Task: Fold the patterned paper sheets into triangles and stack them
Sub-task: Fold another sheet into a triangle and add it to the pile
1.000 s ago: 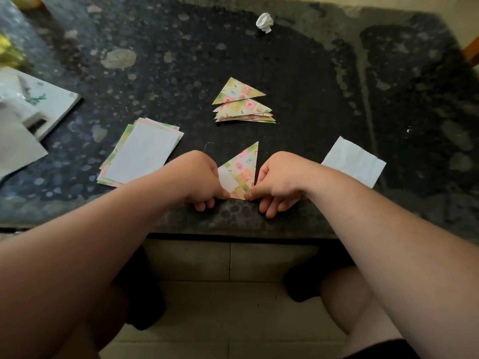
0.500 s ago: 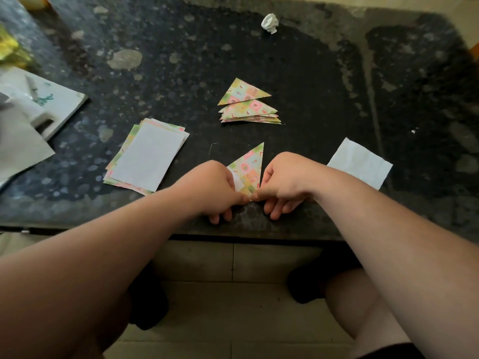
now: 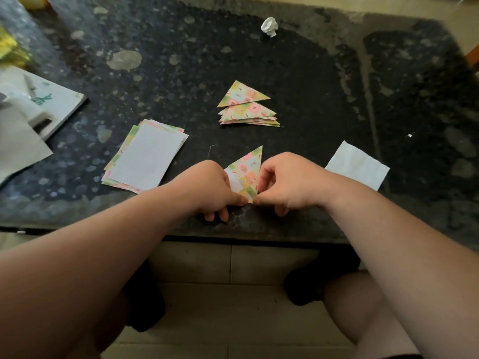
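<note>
A patterned sheet folded into a triangle lies near the front edge of the dark stone table, its point aimed away from me. My left hand and my right hand both pinch its near corner, fingertips almost meeting. Some white underside shows at its left. Behind it sits a stack of folded patterned triangles. To the left lies a pile of unfolded sheets, white side up.
A white paper rectangle lies right of my right hand. A crumpled white paper ball sits at the back. White papers and a pad cover the far left. The table's front edge runs just below my hands.
Both hands keep pinching the triangle's near corner. The left hand has shifted slightly right, covering more of the white underside. The stacks have not moved.
</note>
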`<state>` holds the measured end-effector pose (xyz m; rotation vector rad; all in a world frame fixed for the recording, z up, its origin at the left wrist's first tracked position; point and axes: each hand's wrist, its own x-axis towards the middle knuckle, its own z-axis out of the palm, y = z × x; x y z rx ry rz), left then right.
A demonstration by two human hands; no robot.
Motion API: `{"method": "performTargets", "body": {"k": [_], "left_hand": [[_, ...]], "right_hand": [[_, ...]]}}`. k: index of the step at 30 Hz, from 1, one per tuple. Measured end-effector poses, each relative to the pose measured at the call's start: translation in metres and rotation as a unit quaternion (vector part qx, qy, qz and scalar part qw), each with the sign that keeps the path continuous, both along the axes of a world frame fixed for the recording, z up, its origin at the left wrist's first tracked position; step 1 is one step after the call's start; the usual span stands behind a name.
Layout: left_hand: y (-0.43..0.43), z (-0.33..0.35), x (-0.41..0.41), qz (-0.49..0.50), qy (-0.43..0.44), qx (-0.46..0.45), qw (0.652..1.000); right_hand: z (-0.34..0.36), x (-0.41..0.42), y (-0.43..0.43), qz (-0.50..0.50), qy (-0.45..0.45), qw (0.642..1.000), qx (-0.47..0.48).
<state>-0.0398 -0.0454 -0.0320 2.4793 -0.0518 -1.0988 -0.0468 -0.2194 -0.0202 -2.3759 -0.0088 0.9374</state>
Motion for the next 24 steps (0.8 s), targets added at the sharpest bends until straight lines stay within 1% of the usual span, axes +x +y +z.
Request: {"method": "performTargets", "body": {"k": [2, 3, 5, 7, 9, 11, 14, 19, 22, 24], "left_hand": [[0.003, 0.003, 0.000, -0.008, -0.019, -0.013, 1.000], [0.005, 0.007, 0.001, -0.010, -0.045, -0.019, 0.999], [0.012, 0.014, 0.004, 0.014, -0.124, -0.031, 0.992], [0.019, 0.020, 0.007, 0.056, -0.164, -0.051, 0.984], [0.020, 0.020, 0.005, 0.051, -0.149, -0.051, 0.986], [0.015, 0.015, 0.000, 0.029, -0.113, -0.037, 0.993], [0.004, 0.007, -0.007, 0.036, -0.065, -0.054, 0.996], [0.002, 0.005, -0.007, 0.047, -0.046, -0.054, 0.996], [0.002, 0.003, -0.007, 0.038, -0.050, -0.042, 0.997], [0.000, 0.003, -0.007, 0.047, -0.034, -0.037, 0.998]], "right_hand": [[0.000, -0.002, 0.002, 0.064, -0.102, 0.992, -0.040], [-0.001, -0.003, 0.002, 0.092, -0.123, 0.986, -0.057], [-0.005, -0.005, 0.001, 0.111, -0.113, 0.985, -0.071], [-0.006, -0.004, -0.002, 0.109, -0.092, 0.987, -0.069], [-0.007, -0.003, -0.005, 0.107, -0.092, 0.988, -0.059], [-0.009, -0.002, -0.007, 0.102, -0.103, 0.988, -0.048], [-0.013, -0.002, -0.008, 0.102, -0.126, 0.986, -0.044], [-0.014, -0.004, -0.008, 0.119, -0.136, 0.983, -0.044], [-0.010, -0.009, -0.005, 0.143, -0.136, 0.978, -0.062], [-0.008, -0.014, -0.001, 0.151, -0.153, 0.974, -0.072]]}}
